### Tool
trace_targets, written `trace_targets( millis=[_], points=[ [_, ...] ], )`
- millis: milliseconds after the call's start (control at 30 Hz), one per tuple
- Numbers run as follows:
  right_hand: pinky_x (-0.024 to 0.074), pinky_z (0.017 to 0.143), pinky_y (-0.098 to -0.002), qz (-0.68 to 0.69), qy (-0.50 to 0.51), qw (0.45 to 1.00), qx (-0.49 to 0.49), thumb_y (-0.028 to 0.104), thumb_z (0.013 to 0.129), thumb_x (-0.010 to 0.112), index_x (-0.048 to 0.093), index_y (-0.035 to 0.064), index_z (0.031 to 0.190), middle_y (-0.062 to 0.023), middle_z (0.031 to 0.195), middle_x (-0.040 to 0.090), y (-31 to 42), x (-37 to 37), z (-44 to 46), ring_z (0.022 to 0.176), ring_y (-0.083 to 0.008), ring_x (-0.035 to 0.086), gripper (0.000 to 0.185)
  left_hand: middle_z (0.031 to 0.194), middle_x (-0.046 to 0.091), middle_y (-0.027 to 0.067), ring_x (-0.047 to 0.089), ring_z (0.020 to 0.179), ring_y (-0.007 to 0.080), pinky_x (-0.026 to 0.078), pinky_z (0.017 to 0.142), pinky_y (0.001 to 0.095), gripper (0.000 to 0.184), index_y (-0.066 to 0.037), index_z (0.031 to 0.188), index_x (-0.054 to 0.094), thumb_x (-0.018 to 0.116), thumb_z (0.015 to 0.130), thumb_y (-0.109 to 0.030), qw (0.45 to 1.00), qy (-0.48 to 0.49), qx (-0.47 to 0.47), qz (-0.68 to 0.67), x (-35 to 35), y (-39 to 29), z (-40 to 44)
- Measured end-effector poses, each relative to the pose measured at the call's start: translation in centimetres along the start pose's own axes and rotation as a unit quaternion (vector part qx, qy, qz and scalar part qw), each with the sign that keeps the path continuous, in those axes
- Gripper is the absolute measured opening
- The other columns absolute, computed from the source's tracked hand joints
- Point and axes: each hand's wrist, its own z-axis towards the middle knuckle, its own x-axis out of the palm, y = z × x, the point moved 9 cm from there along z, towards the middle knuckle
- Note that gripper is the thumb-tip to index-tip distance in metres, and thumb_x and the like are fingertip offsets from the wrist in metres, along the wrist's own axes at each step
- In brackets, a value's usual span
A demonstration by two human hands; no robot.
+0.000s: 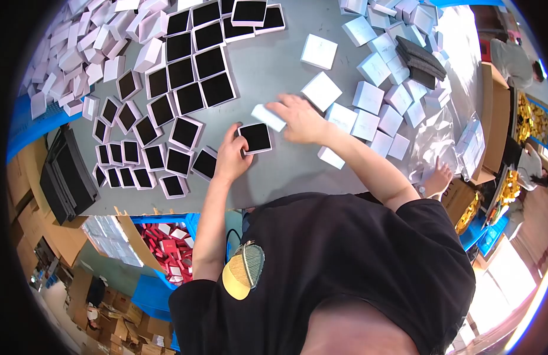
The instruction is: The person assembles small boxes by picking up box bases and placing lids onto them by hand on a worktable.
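Observation:
My left hand is closed on a small white box base with a black foam insert, near the table's front edge. In my right hand is a white box lid, tilted and held just above and beside the base. To the left lie several open box bases with black inserts, some in tight rows, others loose. On my right are several white boxes with their lids uppermost.
A heap of white box parts fills the far left. Black foam sheets lie on the boxes at right, near clear plastic wrap. Black panels stand at the left edge. Another person's hand rests at the right.

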Motion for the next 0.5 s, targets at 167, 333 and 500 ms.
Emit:
trace_targets(
  millis=[167,333,500],
  points=[
    [0.0408,0.106,-0.0493,0.148,0.009,0.989,0.022,0.016,0.076,0.072,0.053,0.0127,0.133,-0.0271,0.136,0.047,2.8,3.1,-0.1,0.128,-0.0464,0.046,0.06,0.132,0.052,0.0223,0.058,0.115,0.0411,0.052,0.093,0.0428,0.069,-0.006,0.124,0.044,0.08,0.066,-0.003,0.995,-0.093,0.02,-0.032,-0.8,-0.5,-0.3],
    [0.0386,0.109,-0.0489,0.111,-0.081,0.985,-0.104,0.007,0.072,0.075,0.061,0.0127,0.12,-0.0219,0.14,0.045,5.0,1.6,-0.1,0.131,-0.0399,0.045,0.051,0.133,0.057,0.0152,0.063,0.112,0.033,0.054,0.092,0.0395,0.11,-0.009,0.155,0.017,0.085,0.068,-0.007,0.988,-0.09,-0.015,-0.124,-0.3,0.0,1.1],
    [0.0378,0.11,-0.0485,0.026,-0.071,0.984,-0.16,0.011,0.07,0.079,0.062,0.018,0.124,-0.0189,0.145,0.044,5.1,1.7,-1.0,0.134,-0.0369,0.043,0.058,0.139,0.053,0.0196,0.06,0.118,0.0386,0.054,0.095,0.0417,0.111,-0.01,0.155,0.016,0.084,0.067,-0.005,0.993,-0.07,-0.008,-0.1,0.5,0.3,1.8]
  ],
)
